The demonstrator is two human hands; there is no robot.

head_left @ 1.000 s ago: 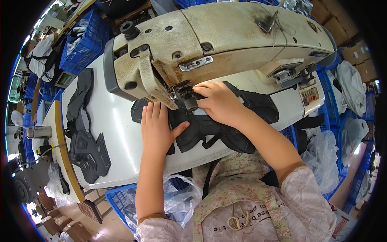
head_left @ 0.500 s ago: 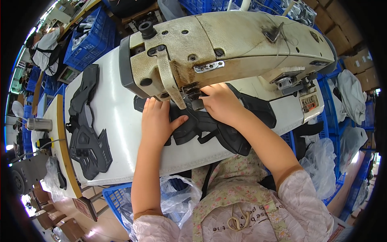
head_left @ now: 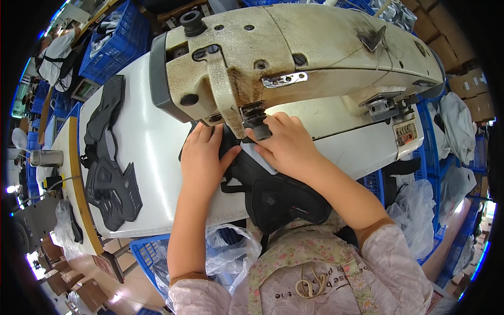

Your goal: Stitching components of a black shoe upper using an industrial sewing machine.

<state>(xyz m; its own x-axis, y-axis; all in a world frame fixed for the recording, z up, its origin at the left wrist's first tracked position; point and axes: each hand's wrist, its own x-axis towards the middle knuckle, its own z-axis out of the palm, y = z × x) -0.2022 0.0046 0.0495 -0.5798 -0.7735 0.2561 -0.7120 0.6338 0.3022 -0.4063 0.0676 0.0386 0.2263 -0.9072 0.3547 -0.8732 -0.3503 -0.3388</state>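
Observation:
A black padded fabric piece (head_left: 281,202) with straps lies under the head of a cream sewing machine (head_left: 247,68), its broad end hanging over the table's front edge. My left hand (head_left: 202,157) rests on the piece left of the presser area (head_left: 255,123), fingers stretched and thumb apart. Right beside the needle area, my right hand (head_left: 291,144) grips the piece, thumb bent toward the fingers. Between the thumbs shows a pale grey strip (head_left: 257,156). The machine head hides the needle and some fingertips.
More black moulded pieces (head_left: 113,184) lie on the white table (head_left: 157,173) at the left. Below its front edge stands a blue crate (head_left: 149,254) with clear plastic bags. Further blue crates (head_left: 113,44) and a wood-edged side table (head_left: 79,184) stand around.
The black piece has been turned and drawn toward me; its broad end now hangs over the front edge. The part that stretched right is gone from there. A pale strip shows between my hands.

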